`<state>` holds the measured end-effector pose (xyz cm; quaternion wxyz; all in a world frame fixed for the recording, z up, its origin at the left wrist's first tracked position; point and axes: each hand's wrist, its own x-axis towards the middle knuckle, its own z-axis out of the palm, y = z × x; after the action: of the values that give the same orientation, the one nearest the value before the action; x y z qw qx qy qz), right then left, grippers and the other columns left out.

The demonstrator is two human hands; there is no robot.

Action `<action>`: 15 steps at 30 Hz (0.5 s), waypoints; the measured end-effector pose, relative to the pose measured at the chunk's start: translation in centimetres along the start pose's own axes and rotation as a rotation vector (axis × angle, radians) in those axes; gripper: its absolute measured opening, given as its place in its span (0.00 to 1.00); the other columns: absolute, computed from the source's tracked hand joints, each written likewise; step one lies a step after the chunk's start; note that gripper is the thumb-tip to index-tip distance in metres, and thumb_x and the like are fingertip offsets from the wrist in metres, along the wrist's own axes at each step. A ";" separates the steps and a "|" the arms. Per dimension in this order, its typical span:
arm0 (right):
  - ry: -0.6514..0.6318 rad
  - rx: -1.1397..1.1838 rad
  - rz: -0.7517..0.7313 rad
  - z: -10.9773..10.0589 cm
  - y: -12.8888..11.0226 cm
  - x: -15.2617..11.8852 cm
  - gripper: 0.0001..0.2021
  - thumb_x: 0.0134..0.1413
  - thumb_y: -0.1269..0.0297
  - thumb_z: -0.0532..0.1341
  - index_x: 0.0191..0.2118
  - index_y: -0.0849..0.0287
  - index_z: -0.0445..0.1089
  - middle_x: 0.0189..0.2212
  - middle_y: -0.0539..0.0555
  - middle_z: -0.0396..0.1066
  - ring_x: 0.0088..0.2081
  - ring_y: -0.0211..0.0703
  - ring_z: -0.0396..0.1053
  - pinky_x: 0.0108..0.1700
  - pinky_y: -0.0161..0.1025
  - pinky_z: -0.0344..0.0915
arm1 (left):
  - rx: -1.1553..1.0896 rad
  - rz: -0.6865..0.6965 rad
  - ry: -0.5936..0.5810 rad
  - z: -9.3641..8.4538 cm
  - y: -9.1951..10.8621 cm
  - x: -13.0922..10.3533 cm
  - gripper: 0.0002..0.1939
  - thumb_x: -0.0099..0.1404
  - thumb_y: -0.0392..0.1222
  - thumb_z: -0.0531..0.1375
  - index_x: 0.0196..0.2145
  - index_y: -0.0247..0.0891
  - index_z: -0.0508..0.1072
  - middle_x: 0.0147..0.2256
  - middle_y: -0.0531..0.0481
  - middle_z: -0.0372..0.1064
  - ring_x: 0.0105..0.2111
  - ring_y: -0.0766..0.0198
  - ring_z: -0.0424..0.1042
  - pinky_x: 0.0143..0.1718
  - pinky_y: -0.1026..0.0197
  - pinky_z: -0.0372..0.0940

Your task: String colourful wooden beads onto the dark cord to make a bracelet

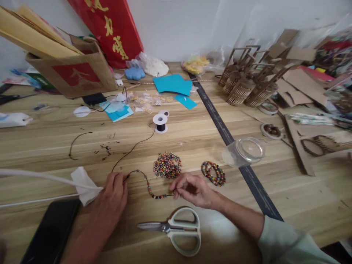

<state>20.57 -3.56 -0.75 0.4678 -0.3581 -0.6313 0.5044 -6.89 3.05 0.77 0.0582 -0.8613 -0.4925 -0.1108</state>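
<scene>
My right hand [189,189] pinches the end of a thin black cord between thumb and fingertips. Small multicoloured beads are threaded on this cord, and the beaded string [150,192] curves across the wooden table between my hands. Its other end meets my left hand [114,189], whose fingers are bent together over the cord against the tabletop. From there the cord runs up to a white spool of black cord [161,124]. A pile of loose beads [167,165] lies just beyond my right hand. To its right rests a coiled beaded bracelet [213,173].
White-handled scissors [181,229] lie in front of me. A black phone [52,231] and a white cable [49,174] are at left. Cord scraps [106,149] lie farther back. At right are a clear round container [249,149] and several bamboo lanterns [242,86].
</scene>
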 end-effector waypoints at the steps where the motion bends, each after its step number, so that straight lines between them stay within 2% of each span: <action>1: -0.018 0.032 0.027 0.0 0.0 0.0 0.11 0.65 0.59 0.56 0.34 0.60 0.63 0.36 0.60 0.73 0.35 0.39 0.74 0.35 0.36 0.71 | -0.009 0.000 -0.009 -0.1 0.0 0.1 0.12 0.70 0.38 0.44 0.43 0.37 0.65 0.39 0.43 0.67 0.36 0.56 0.74 0.34 0.58 0.70; 8: -0.069 0.167 0.166 0.1 0.0 0.1 0.11 0.63 0.60 0.59 0.33 0.61 0.62 0.38 0.59 0.72 0.35 0.39 0.77 0.36 0.35 0.72 | -0.134 -0.096 -0.054 0.3 -0.5 1.1 0.13 0.67 0.40 0.45 0.29 0.41 0.66 0.30 0.47 0.67 0.31 0.55 0.72 0.31 0.57 0.68; 15: -0.057 0.264 0.216 0.0 0.2 0.1 0.12 0.62 0.58 0.60 0.34 0.61 0.61 0.40 0.60 0.72 0.36 0.38 0.77 0.38 0.36 0.72 | -0.636 -0.335 -0.082 0.2 -1.5 1.6 0.12 0.61 0.51 0.56 0.31 0.41 0.71 0.25 0.52 0.74 0.25 0.60 0.74 0.29 0.61 0.68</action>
<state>20.52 -3.45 -0.95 0.4358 -0.3450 -0.5304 0.6401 -7.37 5.17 0.92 -0.2514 -0.7474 -0.5696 -0.2318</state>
